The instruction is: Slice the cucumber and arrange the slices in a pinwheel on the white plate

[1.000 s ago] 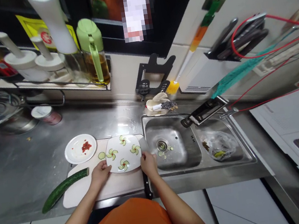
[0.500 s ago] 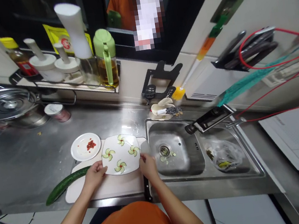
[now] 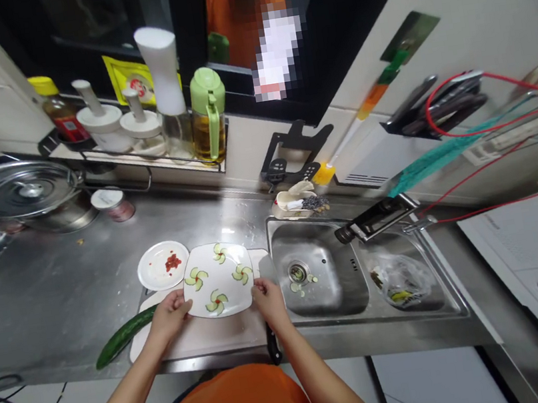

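Between both hands is a white squarish plate [image 3: 218,278] with several pinwheels of green cucumber slices [image 3: 217,301] on it, each with a red centre. My left hand [image 3: 169,317] pinches its left edge, thumb on the rim; my right hand [image 3: 270,302] grips the right edge. Under the plate lies a pale cutting board [image 3: 204,342]. A black knife handle [image 3: 273,347] shows at the board's right end, its blade mostly hidden. A whole cucumber [image 3: 122,340] rests left of my left hand. Behind it, a round white plate [image 3: 151,276] carries small red pieces [image 3: 173,263].
At right is a steel sink [image 3: 322,301] with slices near the drain, a black faucet [image 3: 368,224] and a plastic bag [image 3: 404,279]. A lidded pot [image 3: 30,197], a can [image 3: 112,206] and a rack of condiments with an oil bottle [image 3: 208,116] stand behind.
The camera view has shifted, so the surroundings sit somewhat differently. Both hands still hold the squarish plate, which now overlaps a little more of the round plate's edge in view.
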Demonstrator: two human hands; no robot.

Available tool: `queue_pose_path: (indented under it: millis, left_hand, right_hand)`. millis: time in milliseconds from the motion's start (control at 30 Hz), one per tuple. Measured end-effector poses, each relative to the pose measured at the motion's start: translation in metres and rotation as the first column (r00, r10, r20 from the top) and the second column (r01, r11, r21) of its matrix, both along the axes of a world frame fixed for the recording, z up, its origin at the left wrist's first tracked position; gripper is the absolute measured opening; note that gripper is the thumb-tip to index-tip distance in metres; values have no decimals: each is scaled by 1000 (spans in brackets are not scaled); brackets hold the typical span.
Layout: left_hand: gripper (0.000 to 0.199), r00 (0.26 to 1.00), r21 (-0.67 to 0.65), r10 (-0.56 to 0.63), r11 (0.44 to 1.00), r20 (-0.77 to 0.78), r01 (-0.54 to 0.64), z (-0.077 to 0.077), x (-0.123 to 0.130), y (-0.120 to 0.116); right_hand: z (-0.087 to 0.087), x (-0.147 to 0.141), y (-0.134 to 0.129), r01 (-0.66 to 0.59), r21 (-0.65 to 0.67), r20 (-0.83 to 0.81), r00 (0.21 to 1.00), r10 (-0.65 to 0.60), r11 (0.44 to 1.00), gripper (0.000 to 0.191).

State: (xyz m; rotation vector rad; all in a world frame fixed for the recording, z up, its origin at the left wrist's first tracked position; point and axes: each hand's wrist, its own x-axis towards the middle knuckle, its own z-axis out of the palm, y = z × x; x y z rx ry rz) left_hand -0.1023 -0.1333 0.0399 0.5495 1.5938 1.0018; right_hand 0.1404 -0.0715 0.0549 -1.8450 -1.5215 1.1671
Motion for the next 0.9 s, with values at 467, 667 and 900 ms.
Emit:
queue_pose_path:
  millis: [467,667,900]
  left_hand:
    - [53,1000,35,-17,999,24,17,12,-5,-3]
    - [53,999,26,11,1000,53,-12,22,-1,-5]
    - [51,993,46,-36,998,112,31,29,5,-14]
  right_hand:
    - [8,-11,-14,164,-200,-436,868,-237,966,29]
    - [5,-30,-21,19,-455,-727,571,-383,890,56]
    - [-1,-31,-28,34,-500,-765,450,-460,865,60]
